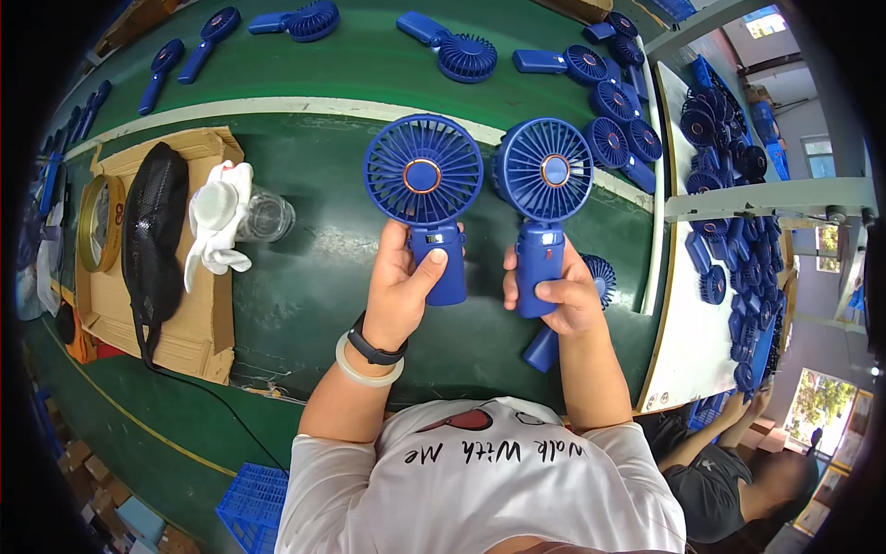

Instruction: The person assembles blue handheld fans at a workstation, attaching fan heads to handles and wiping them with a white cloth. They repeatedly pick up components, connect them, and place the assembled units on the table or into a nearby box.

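Note:
Two blue handheld fans are held upright side by side above the dark green worktable (314,323). My left hand (403,282) is closed around the handle of the left fan (437,279), thumb on its front below a small lit display. The right fan (539,277) is in my right hand (574,294), its handle gripped with the thumb near the lower end. Both round grilles face me, each with an orange-ringed centre. Behind my right hand another blue fan (602,280) lies on the table, partly hidden by my wrist.
Several blue fans (467,57) lie along the green belt beyond a pale rail (305,106). At left, a cardboard tray (208,319) holds a black mesh pouch (155,231), tape roll (101,223) and white glove (221,249) beside a clear bottle (269,217). Many fans crowd a white table (678,342) near another person (729,494).

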{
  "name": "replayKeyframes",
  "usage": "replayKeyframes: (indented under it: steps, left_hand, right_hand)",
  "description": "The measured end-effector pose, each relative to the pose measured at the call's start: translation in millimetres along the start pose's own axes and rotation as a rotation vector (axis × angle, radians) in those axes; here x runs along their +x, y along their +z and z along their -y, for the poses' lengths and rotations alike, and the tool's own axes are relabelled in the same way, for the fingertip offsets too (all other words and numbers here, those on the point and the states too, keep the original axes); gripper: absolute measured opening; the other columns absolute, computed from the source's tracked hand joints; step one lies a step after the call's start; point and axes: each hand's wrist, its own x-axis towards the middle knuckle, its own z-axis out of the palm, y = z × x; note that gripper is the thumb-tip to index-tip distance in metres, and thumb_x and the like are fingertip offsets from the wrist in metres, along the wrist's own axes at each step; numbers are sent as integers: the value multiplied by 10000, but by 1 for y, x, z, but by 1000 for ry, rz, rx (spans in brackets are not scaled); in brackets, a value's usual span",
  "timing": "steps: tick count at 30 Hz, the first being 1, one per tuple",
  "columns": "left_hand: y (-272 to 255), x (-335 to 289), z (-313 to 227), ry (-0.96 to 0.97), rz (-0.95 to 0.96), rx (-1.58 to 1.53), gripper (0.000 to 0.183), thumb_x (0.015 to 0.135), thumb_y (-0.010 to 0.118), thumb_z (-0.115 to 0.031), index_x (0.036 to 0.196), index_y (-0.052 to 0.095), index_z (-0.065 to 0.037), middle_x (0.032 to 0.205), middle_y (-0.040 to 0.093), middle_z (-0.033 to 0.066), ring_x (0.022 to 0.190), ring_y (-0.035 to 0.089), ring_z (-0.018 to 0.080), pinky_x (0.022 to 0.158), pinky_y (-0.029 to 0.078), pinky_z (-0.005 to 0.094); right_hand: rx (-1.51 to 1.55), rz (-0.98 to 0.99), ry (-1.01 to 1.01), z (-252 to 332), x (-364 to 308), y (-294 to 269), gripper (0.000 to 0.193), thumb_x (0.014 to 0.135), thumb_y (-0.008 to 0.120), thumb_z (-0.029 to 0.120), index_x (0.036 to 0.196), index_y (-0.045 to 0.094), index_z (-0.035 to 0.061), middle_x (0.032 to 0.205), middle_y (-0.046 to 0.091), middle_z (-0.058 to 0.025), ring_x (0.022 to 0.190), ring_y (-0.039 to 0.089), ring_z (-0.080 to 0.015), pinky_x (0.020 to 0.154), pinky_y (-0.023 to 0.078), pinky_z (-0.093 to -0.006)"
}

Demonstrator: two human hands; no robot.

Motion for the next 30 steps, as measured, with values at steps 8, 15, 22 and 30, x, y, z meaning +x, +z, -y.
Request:
replayKeyframes:
  steps: [8,15,22,30]
  left_hand:
    - [-2,4,6,-85,18,-48,462,884,571,-144,1283,367,-36,1134,560,163,921,609,210,812,497,338]
    - [-4,4,10,-72,-20,-72,430,885,557,-136,1263,374,-43,1127,560,162,886,619,214,783,516,346]
    - [-6,2,15,-69,-50,-156,441,852,518,-111,1262,363,-65,1100,554,161,880,622,218,825,525,415]
    - [-4,0,15,-67,193,-286,532,873,529,-316,1287,347,-35,977,526,142,835,576,216,837,508,441]
  right_hand:
    - [-8,-120,-21,-4,0,4,458,802,606,157,1200,409,51,1022,532,-146,682,623,-265,547,532,-353]
    - [-111,-173,-53,-2,0,4,457,819,608,165,1212,410,41,984,560,-140,701,631,-235,585,534,-333]
    - [-290,-294,-5,1,-2,9,473,822,584,82,1255,407,14,988,591,-123,764,641,-211,713,521,-312]
    - [-347,-305,-49,-4,1,10,398,797,590,68,1167,455,10,1000,615,-166,852,643,-250,787,524,-371]
